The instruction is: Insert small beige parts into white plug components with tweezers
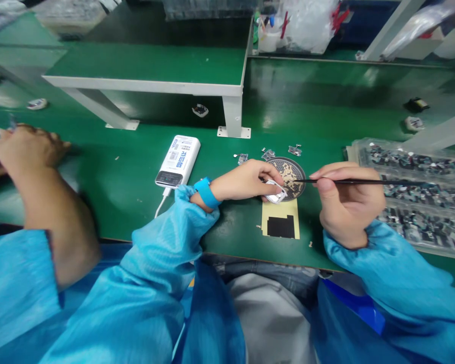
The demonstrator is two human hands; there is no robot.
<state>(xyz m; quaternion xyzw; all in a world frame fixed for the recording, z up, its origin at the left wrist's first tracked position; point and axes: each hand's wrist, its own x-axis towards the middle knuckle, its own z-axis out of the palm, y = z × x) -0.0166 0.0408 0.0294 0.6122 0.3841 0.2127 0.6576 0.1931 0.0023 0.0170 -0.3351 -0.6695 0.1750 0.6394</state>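
Observation:
My left hand (pixel 250 181) is closed around a small white plastic casing (pixel 276 194), tilted above the near edge of a round dark dish (pixel 298 169). Small beige pieces (pixel 289 178) lie heaped in that dish. Between the thumb and fingers of my right hand (pixel 347 202) is a thin black tool (pixel 364 181), perhaps tweezers, whose tip points left over the pieces. Just below the dish lies a yellow sheet (pixel 264 222) bearing a black cut-out shape (pixel 281 227). Several small electronic parts (pixel 268 154) rest behind the dish.
A white power bank (pixel 179 161) with a cable lies left of my left hand. Clear trays (pixel 398 199) packed with small parts stand on the right. A raised green shelf (pixel 147 65) on white legs is at the back. A co-worker's arm (pixel 49 202) reaches in at far left.

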